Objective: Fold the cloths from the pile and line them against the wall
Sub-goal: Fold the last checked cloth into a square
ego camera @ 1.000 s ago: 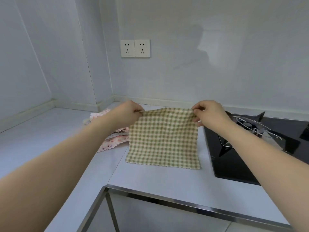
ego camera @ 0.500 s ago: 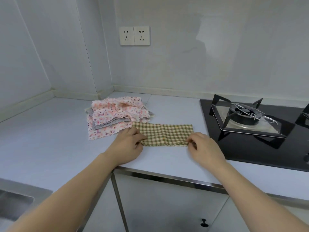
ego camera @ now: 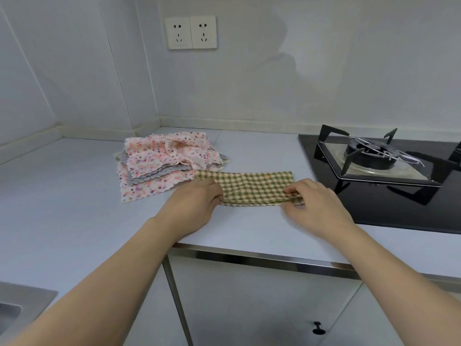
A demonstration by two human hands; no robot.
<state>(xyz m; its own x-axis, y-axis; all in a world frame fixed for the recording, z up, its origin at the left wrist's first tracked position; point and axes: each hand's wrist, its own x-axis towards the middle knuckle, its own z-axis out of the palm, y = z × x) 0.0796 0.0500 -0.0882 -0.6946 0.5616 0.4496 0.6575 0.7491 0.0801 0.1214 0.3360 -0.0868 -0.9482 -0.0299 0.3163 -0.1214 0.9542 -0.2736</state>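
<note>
A green and cream checked cloth (ego camera: 254, 187) lies folded in half as a long strip on the white counter (ego camera: 74, 201). My left hand (ego camera: 197, 203) pinches its near left corner and my right hand (ego camera: 311, 203) pinches its near right corner, where the layers bunch up slightly. Behind and to the left sits the pile of cloths (ego camera: 164, 161), pink flowered ones with grey ones between, loosely stacked near the corner of the wall (ego camera: 274, 83).
A black gas hob (ego camera: 389, 176) with a burner and pan support fills the counter to the right, close to the cloth's end. A sink edge (ego camera: 15, 303) shows at the bottom left. Cupboard doors with a black knob (ego camera: 318, 328) lie below the counter's metal edge.
The cloth was held up spread by its top corners; both hands brought that edge down toward me, folding it in half on the counter. Since half a second ago the hands have barely moved.
</note>
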